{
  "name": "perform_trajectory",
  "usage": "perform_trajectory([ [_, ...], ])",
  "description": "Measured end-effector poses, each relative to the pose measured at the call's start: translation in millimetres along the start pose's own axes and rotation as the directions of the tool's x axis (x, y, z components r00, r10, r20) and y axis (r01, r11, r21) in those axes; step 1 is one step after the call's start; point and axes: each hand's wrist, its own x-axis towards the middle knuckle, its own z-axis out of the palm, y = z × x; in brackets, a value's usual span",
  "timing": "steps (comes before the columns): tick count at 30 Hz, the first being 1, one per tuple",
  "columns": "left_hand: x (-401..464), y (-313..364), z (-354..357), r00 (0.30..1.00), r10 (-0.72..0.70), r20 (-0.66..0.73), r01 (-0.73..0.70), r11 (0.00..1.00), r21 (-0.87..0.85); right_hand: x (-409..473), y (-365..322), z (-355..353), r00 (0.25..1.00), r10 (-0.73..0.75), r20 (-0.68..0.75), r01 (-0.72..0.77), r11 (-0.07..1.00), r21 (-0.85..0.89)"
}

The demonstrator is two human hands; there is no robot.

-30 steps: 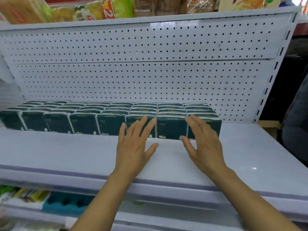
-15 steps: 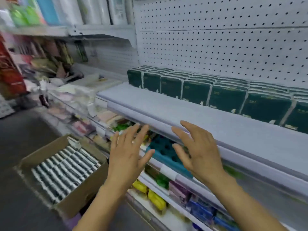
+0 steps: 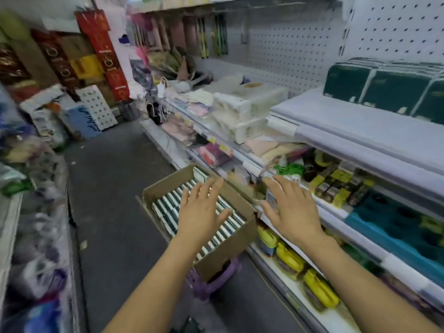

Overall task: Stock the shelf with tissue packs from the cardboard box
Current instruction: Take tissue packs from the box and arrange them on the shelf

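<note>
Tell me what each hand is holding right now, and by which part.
Nothing. The left hand and right hand are open with spread fingers, over the cardboard box of tissue packs.

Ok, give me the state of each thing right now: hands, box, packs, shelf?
Left hand: open, empty, over the box.
Right hand: open, empty, beside the box.
Box: flaps open, rows of packs inside.
Box packs: standing on edge, untouched.
Shelf: front bare, shelf packs at the back.

hands: 2 | cardboard box: 1 | shelved dark-green tissue packs: about 3 in view
</note>
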Motion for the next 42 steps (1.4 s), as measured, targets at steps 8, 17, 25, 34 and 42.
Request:
perform_trajectory([
  [8, 41, -90, 43, 0.98, -0.115, 0.161, 0.118, 0.993, -0.008, 74, -42, 84, 0.973, -0.057, 0.224, 0.045, 0.997, 0.058],
  [17, 112, -185, 118, 0.934, -0.272, 0.232, 0.292, 0.955, -0.052, 190, -54, 210, 0.905, -0.144, 0.401, 0.089, 0.984, 0.155],
  [25, 177, -259, 213, 0.848, -0.397, 0.352, 0.45, 0.889, -0.081, 284, -58, 342, 0.805, -0.204, 0.557, 0.076, 0.967, 0.245],
  [34, 205, -329, 315, 0.676, -0.522, 0.521, 0.664, 0.738, -0.122, 347, -67, 476, 0.768, -0.131, 0.627, 0.069, 0.99, 0.123],
  [42, 222, -352, 368, 0.505, -0.683, 0.528, 0.832, 0.549, -0.086, 356, -77, 514, 0.793, -0.074, 0.605, 0.131, 0.99, -0.051],
])
